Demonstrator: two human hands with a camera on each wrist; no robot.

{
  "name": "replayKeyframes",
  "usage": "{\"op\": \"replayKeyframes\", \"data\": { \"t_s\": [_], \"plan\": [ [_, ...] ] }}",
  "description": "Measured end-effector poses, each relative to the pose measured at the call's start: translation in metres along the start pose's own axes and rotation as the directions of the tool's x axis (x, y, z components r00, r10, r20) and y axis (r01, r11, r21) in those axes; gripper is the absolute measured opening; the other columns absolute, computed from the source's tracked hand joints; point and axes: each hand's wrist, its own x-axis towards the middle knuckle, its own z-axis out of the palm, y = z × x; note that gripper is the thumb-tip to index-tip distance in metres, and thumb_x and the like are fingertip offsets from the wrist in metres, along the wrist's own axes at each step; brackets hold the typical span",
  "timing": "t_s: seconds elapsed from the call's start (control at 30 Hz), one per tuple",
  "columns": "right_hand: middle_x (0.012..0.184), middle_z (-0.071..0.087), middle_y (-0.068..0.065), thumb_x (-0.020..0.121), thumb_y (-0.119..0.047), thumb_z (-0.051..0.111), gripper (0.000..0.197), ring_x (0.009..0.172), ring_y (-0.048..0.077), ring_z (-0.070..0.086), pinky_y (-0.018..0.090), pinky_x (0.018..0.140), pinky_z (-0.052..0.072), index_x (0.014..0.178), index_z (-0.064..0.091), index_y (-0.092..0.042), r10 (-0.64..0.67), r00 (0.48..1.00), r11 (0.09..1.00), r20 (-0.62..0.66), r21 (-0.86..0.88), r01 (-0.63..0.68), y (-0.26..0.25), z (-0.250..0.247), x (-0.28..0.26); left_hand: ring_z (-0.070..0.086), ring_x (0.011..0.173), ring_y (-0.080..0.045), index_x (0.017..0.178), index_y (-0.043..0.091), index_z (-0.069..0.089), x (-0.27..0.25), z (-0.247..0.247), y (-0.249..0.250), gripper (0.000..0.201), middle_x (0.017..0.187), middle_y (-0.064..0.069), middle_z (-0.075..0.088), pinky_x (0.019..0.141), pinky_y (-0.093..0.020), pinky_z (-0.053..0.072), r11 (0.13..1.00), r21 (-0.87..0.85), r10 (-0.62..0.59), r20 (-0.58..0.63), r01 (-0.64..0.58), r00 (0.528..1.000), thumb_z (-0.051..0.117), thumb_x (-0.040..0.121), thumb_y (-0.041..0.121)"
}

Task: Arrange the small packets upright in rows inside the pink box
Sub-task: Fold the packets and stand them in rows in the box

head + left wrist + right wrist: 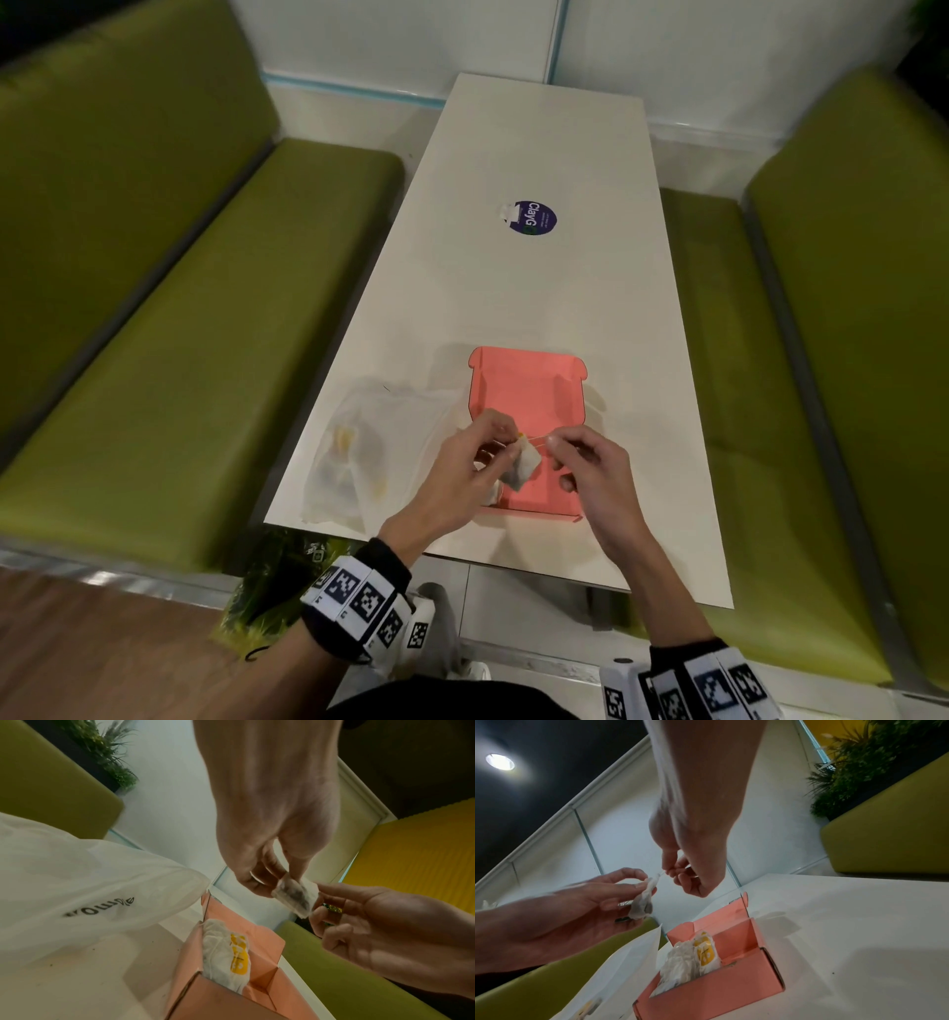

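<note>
Small packets (687, 959) already stand bunched at one end of the pink box (529, 390), the end nearest the person and toward their left; these are white, and the one facing the vacant part of the box shows a yellow label. The rest of the box floor is bare pink card. The box sits open on the white desk (539, 154), its lid flap lying back on the far side.

Above the box, the left hand (462, 473) pinches one more packet (521, 465) at its top edge between thumb and fingertips; it is a translucent white pouch with dark contents, and it hangs tilted, clear of the box. A thin string (536, 438) runs from the top of that pouch to the right hand (590, 467), which pinches the string's other end between thumb and forefinger, the remaining fingers loosely curled. The string is drawn nearly straight between the two hands.

Just to the left of the box lies a crumpled clear plastic bag (369, 447) with faint yellow shapes showing through it. Farther up the desk is a round dark-blue sticker (534, 218). Green upholstered benches (179, 334) flank the desk on both sides.
</note>
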Motion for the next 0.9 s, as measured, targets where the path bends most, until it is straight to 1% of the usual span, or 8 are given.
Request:
{"op": "replayKeyframes", "data": {
  "t_s": [0.17, 0.33, 0.4, 0.47, 0.57, 0.67, 0.77, 0.9],
  "plan": [
    [0.071, 0.052, 0.006, 0.098, -0.002, 0.051, 0.019, 0.063, 0.014, 0.046, 0.027, 0.056, 0.032, 0.085, 0.064, -0.006, 0.073, 0.993, 0.952, 0.09, 0.29, -0.097, -0.01, 0.004, -0.001, 0.062, 0.077, -0.014, 0.094, 0.003, 0.06, 0.0, -0.004, 0.001, 0.006, 0.084, 0.006, 0.063, 0.071, -0.025, 0.049, 1.0, 0.008, 0.005, 0.062, -0.006, 0.998, 0.059, 0.093, -0.002],
    [0.07, 0.051, 0.005, 0.094, 0.002, 0.043, 0.019, 0.067, 0.016, 0.046, 0.03, 0.057, 0.029, 0.081, 0.055, -0.007, 0.134, 0.981, 0.907, 0.141, 0.38, -0.179, -0.012, 0.001, 0.003, 0.067, 0.078, -0.013, 0.094, 0.008, 0.068, 0.001, -0.009, 0.002, 0.01, 0.087, 0.006, 0.069, 0.072, -0.021, 0.051, 0.997, -0.058, -0.056, 0.044, 0.058, 0.998, 0.064, 0.091, -0.001],
    [0.072, 0.051, 0.005, 0.081, -0.002, 0.045, 0.008, 0.068, 0.015, 0.047, 0.03, 0.058, 0.03, 0.078, 0.052, -0.005, 0.106, 0.98, 0.94, 0.166, 0.306, -0.154, -0.009, -0.003, 0.004, 0.066, 0.079, -0.012, 0.092, 0.009, 0.068, 0.002, -0.011, 0.001, 0.012, 0.086, 0.007, 0.068, 0.071, -0.02, 0.05, 0.996, -0.065, -0.063, 0.019, 0.064, 0.998, 0.064, 0.091, -0.002],
    [0.074, 0.05, 0.003, 0.071, -0.008, 0.043, 0.009, 0.069, 0.011, 0.047, 0.029, 0.059, 0.031, 0.074, 0.051, -0.004, 0.069, 0.982, 0.989, 0.176, 0.118, -0.09, -0.005, -0.007, 0.003, 0.065, 0.079, -0.011, 0.089, 0.009, 0.067, 0.003, -0.013, 0.0, 0.014, 0.084, 0.009, 0.067, 0.071, -0.02, 0.049, 0.996, -0.062, -0.058, -0.012, 0.058, 0.998, 0.063, 0.09, -0.004],
    [0.076, 0.055, -0.004, 0.07, -0.012, 0.045, 0.013, 0.071, 0.009, 0.045, 0.028, 0.065, 0.033, 0.076, 0.055, -0.007, 0.011, 0.989, 0.994, 0.145, -0.106, 0.004, 0.003, -0.011, 0.0, 0.063, 0.078, -0.01, 0.088, 0.008, 0.065, 0.004, -0.014, -0.002, 0.014, 0.083, 0.011, 0.066, 0.07, -0.019, 0.048, 0.998, -0.042, -0.048, -0.049, 0.046, 0.998, 0.061, 0.09, -0.006],
    [0.083, 0.061, -0.01, 0.071, -0.017, 0.055, 0.017, 0.077, 0.007, 0.052, 0.028, 0.07, 0.04, 0.085, 0.06, -0.011, -0.068, 0.993, 0.989, 0.092, -0.127, 0.079, 0.006, -0.007, -0.005, 0.064, 0.078, -0.009, 0.088, 0.008, 0.066, 0.005, -0.013, -0.003, 0.013, 0.084, 0.01, 0.067, 0.069, -0.017, 0.048, 0.997, -0.052, -0.052, -0.068, 0.048, 0.996, 0.063, 0.09, -0.005],
    [0.095, 0.064, -0.008, 0.066, -0.033, 0.067, 0.035, 0.088, 0.014, 0.058, 0.028, 0.075, 0.047, 0.098, 0.061, -0.021, -0.11, 0.991, 0.985, 0.082, -0.124, 0.12, 0.006, 0.004, -0.01, 0.065, 0.079, -0.01, 0.088, 0.01, 0.067, 0.005, -0.012, -0.002, 0.016, 0.087, 0.004, 0.068, 0.068, -0.017, 0.048, 0.994, -0.089, -0.067, -0.08, 0.06, 0.994, 0.061, 0.089, -0.005],
    [0.107, 0.061, -0.003, 0.081, -0.02, 0.062, 0.043, 0.092, 0.019, 0.058, 0.023, 0.07, 0.048, 0.12, 0.059, -0.036, -0.12, 0.99, 0.988, 0.075, -0.092, 0.127, 0.009, 0.015, -0.007, 0.065, 0.079, -0.011, 0.088, 0.009, 0.067, 0.006, -0.012, 0.003, 0.012, 0.087, 0.004, 0.068, 0.069, -0.017, 0.048, 0.991, -0.118, -0.076, -0.074, 0.067, 0.994, 0.059, 0.082, 0.002]
  ]
}}
